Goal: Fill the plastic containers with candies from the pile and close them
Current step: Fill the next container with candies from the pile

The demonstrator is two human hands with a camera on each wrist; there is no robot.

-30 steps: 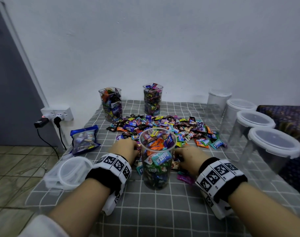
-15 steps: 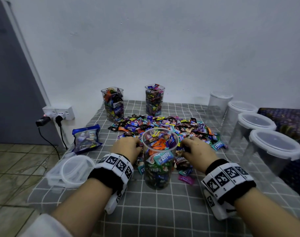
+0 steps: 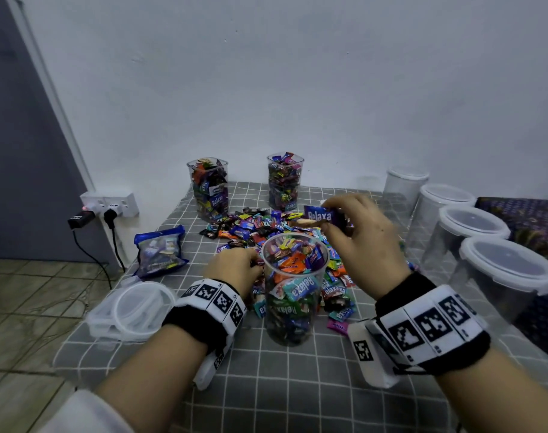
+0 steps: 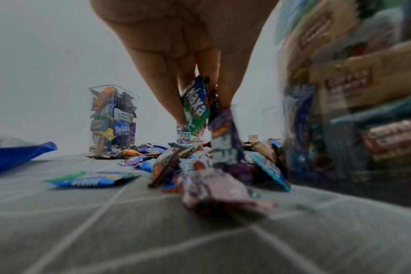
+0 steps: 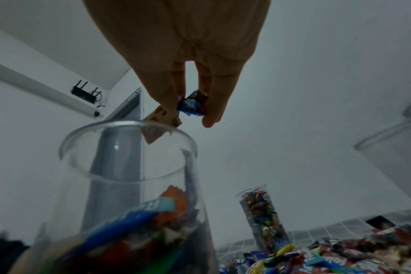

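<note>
Right hand [image 3: 364, 242] pinched a few wrapped candies [image 3: 321, 216] just above the rim of the open, nearly full container [image 3: 293, 289] at table centre. Left hand [image 3: 232, 266] was down in the candy pile [image 3: 254, 228] left of the container, fingertips [image 4: 176, 111] closed on a green Relaxa wrapper [image 4: 196, 107]
</note>
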